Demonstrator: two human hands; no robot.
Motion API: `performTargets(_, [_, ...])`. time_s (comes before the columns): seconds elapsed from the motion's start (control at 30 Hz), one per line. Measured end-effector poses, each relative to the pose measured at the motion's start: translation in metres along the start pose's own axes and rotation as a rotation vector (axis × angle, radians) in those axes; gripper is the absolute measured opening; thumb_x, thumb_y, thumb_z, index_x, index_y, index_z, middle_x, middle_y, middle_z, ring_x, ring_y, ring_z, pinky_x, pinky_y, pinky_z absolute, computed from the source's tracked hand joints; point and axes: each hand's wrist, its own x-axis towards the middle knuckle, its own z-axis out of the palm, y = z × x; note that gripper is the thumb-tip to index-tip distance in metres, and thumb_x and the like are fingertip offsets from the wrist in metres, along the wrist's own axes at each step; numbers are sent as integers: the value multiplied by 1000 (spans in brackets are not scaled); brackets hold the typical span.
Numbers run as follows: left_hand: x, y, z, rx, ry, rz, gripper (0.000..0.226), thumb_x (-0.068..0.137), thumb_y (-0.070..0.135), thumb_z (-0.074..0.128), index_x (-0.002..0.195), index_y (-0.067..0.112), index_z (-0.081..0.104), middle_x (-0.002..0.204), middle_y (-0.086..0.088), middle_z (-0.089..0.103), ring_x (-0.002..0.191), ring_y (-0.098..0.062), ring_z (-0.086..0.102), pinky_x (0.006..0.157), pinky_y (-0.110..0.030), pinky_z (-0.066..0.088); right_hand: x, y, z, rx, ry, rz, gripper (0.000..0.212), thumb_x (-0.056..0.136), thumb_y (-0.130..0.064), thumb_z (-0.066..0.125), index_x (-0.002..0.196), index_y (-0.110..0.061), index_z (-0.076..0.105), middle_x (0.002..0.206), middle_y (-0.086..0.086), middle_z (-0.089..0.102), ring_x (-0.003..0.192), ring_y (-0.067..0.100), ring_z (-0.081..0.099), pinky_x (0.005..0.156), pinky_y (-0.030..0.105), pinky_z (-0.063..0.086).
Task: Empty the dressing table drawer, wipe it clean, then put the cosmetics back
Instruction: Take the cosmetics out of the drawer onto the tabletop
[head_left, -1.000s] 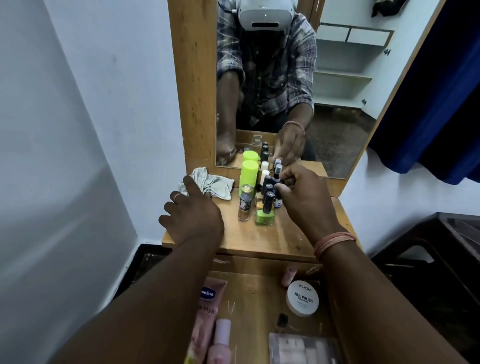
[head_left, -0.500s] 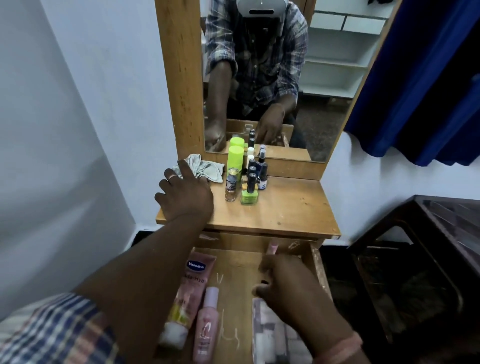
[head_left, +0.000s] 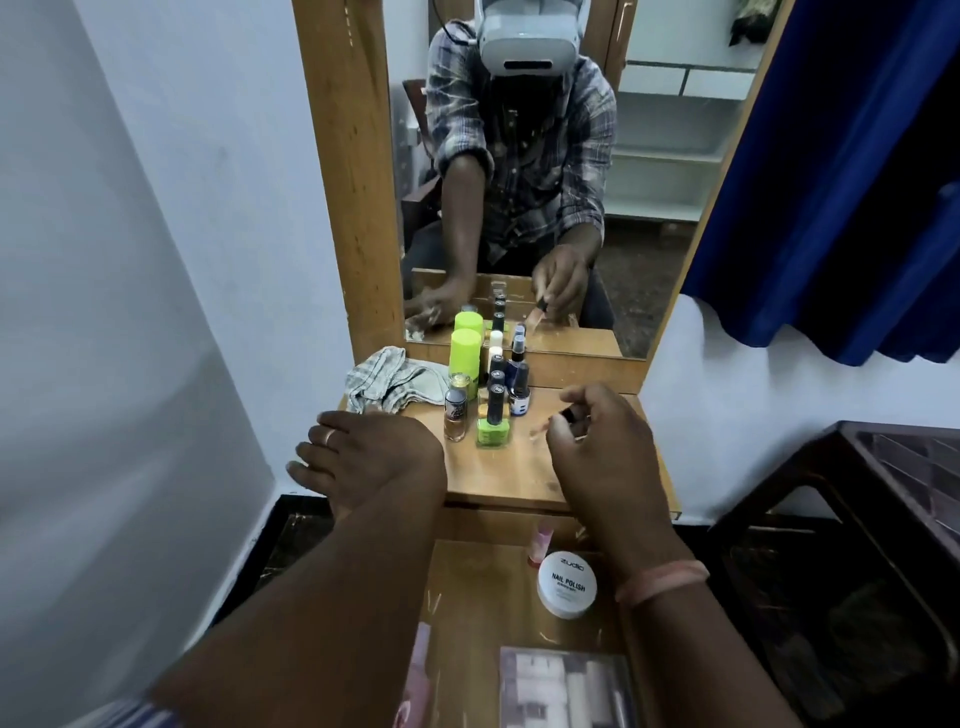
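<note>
The drawer (head_left: 478, 587) stands pulled out below the wooden table top (head_left: 509, 478). In it lie a white nail polish remover tub (head_left: 566, 583), a pink item (head_left: 541, 540), a clear box (head_left: 566, 686) and a pink tube (head_left: 415, 675). My right hand (head_left: 602, 447) is above the table top and pinches a small black-capped bottle (head_left: 553, 421), blurred. My left hand (head_left: 363, 457) rests on the table's left edge, fingers spread. A cluster of cosmetics stands at the back: a green nail polish (head_left: 493, 423), a brown bottle (head_left: 455, 410), a lime can (head_left: 465, 358), a blue bottle (head_left: 518, 392).
A grey checked cloth (head_left: 392, 382) lies at the back left of the table top beside the mirror (head_left: 545, 182). A white wall is close on the left. A dark wooden stand (head_left: 857, 545) sits to the right, under a blue curtain (head_left: 841, 182).
My right hand went from the bottle cluster down into the drawer, then came back up over the table top holding a small bottle. My left hand stayed on the table edge.
</note>
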Motion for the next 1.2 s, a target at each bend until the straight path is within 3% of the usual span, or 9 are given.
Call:
performTargets(0.2, [3, 3, 12, 60, 94, 1, 49, 101, 27, 41, 140, -1, 52, 140, -26, 55, 134, -40, 43, 122, -53, 16, 19, 14, 33, -9, -34, -121, 22, 92, -12, 63, 110, -24, 60, 102, -6, 61, 89, 11, 59, 78, 34, 52])
performTargets(0.53, [1, 6, 10, 151, 75, 18, 53, 98, 25, 35, 144, 4, 49, 143, -24, 52, 135, -40, 42, 120, -58, 16, 12, 23, 49, -9, -18, -110, 40, 92, -22, 70, 128, -32, 56, 99, -14, 64, 90, 5, 62, 78, 27, 54])
performTargets(0.63, [3, 6, 11, 147, 79, 9, 53, 98, 24, 35, 145, 4, 49, 143, -23, 53, 135, -39, 42, 120, -59, 16, 8, 18, 42, 57, -65, -29, 60, 89, -23, 76, 143, -26, 48, 104, -11, 61, 92, 6, 61, 80, 23, 52])
performTargets(0.7, [3, 6, 11, 152, 82, 2, 53, 98, 24, 35, 146, 5, 48, 143, -23, 53, 135, -38, 42, 120, -58, 15, -1, 16, 29, 22, -34, -8, 44, 89, -22, 75, 128, -23, 57, 99, -8, 62, 89, 10, 61, 74, 24, 48])
performTargets(0.77, [2, 7, 11, 156, 63, 5, 53, 98, 24, 36, 145, 5, 49, 142, -23, 54, 134, -38, 43, 120, -58, 16, -15, 14, 8, -95, -14, -10, 8, 88, -19, 70, 93, -23, 65, 83, -9, 64, 80, 11, 61, 67, 28, 44])
performTargets(0.87, [6, 3, 14, 103, 53, 3, 52, 98, 27, 36, 145, 8, 49, 141, -22, 53, 134, -40, 43, 119, -56, 17, -45, 14, -12, -258, -219, 67, 17, 87, -29, 68, 72, -21, 72, 71, -7, 69, 71, 5, 62, 66, 29, 49])
performTargets(1.0, [3, 5, 8, 139, 53, -1, 53, 97, 26, 37, 145, 8, 50, 141, -21, 54, 134, -38, 44, 119, -56, 17, -73, 25, 6, -426, -349, 31, 19, 91, -40, 64, 91, -23, 72, 86, -5, 72, 82, 11, 68, 67, 27, 47])
performTargets(1.1, [0, 8, 5, 174, 39, 7, 54, 101, 29, 36, 149, 7, 45, 145, -21, 51, 137, -37, 41, 120, -57, 15, -80, 29, 25, -472, -368, -54, 18, 96, -26, 58, 114, -25, 61, 101, 0, 71, 91, 17, 70, 65, 25, 39])
performTargets(1.2, [0, 6, 6, 172, 38, 4, 51, 101, 30, 38, 145, 6, 48, 142, -21, 53, 134, -37, 43, 119, -56, 15, -80, 30, 34, -498, -371, -67, 20, 97, -18, 58, 116, -24, 56, 104, 1, 72, 92, 18, 71, 65, 27, 44])
